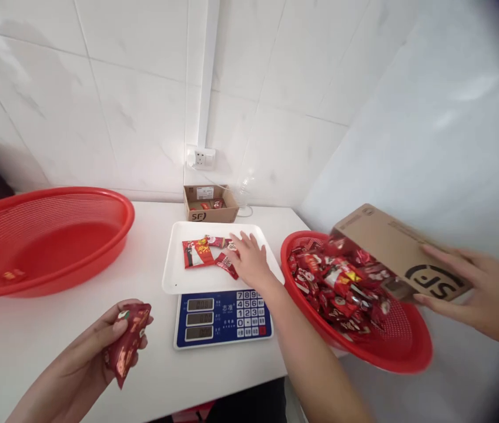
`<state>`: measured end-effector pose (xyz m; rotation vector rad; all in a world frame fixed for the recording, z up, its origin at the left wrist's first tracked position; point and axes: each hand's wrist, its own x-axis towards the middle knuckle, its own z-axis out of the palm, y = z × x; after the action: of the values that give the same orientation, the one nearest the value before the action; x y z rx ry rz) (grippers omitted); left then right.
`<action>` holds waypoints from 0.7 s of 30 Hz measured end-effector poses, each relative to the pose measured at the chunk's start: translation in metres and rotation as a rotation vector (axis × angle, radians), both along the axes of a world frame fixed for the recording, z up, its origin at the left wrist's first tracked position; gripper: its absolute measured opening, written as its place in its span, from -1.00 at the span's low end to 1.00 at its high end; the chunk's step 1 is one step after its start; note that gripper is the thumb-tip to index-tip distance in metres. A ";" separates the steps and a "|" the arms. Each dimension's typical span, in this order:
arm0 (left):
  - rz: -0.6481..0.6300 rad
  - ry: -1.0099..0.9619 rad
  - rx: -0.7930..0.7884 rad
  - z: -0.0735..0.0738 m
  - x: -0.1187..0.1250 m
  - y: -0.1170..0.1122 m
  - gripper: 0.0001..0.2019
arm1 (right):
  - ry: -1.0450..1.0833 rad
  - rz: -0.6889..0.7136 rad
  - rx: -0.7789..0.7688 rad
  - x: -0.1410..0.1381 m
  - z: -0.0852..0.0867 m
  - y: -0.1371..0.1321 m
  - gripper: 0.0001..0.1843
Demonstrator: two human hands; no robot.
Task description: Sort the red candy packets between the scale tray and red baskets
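My left hand (pixel 112 346) is closed round a shiny dark-red snack packet (pixel 129 338), in front of the scale's left side. Fingers apart, my right hand (pixel 249 258) reaches over the white weighing tray (pixel 172 276). Under and beside its fingertips lie small red packets (pixel 226 264); whether it touches them I cannot tell. A larger red packet (pixel 197 254) with a printed figure lies to its left. Below the tray is the blue panel of the digital scale (pixel 223 320). At the right, another person's hand (pixel 474 288) holds a tilted cardboard box (pixel 390 247).
Red packets (pixel 341 282) fill much of a red basket (pixel 412 346) under the tilted box. Another red basket (pixel 112 252) on the left has one small packet in it. Behind the scale, a small carton (pixel 209 215) holding packets stands near the wall socket (pixel 200 157).
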<state>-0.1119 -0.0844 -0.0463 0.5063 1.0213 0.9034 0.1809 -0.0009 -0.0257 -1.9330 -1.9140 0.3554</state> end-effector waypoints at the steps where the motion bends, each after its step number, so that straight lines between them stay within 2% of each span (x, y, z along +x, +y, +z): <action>1: -0.013 0.016 0.029 0.003 0.003 -0.004 -0.61 | 0.060 0.004 0.102 0.002 0.003 -0.011 -0.44; 3: -0.066 0.077 0.108 0.004 0.010 -0.012 -0.67 | 0.266 0.062 0.288 0.009 0.006 -0.042 -0.51; 4: -0.123 0.109 0.158 0.002 0.014 -0.016 -0.71 | 0.387 0.064 0.331 0.013 0.004 -0.061 -0.54; 5: -0.206 0.138 0.208 -0.001 0.018 -0.019 -0.74 | 0.509 0.058 0.305 0.017 0.000 -0.081 -0.56; 7: -0.434 0.182 0.290 -0.010 0.028 -0.025 -0.80 | 0.713 0.049 0.169 0.019 -0.013 -0.120 -0.64; 9: -0.651 0.228 0.330 -0.020 0.039 -0.031 -0.81 | 0.820 0.092 -0.053 0.013 -0.031 -0.152 -0.62; 11: -0.807 0.263 0.321 -0.027 0.052 -0.036 -0.71 | 0.865 0.117 -0.234 0.001 -0.049 -0.173 -0.55; 14: -0.959 0.276 0.335 -0.028 0.073 -0.041 -0.48 | 0.869 0.186 -0.362 -0.018 -0.065 -0.186 -0.44; 16: -1.006 0.296 0.368 -0.025 0.085 -0.043 -0.45 | 0.797 0.208 -0.365 -0.025 -0.067 -0.188 -0.46; 21: -0.964 0.273 0.303 -0.019 0.101 -0.046 -0.46 | 0.637 0.173 -0.326 -0.026 -0.062 -0.186 -0.68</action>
<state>-0.0109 -0.1307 -0.0649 1.2650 0.7349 0.1120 0.1551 -0.1869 -0.0876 -1.5540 -1.6503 1.2332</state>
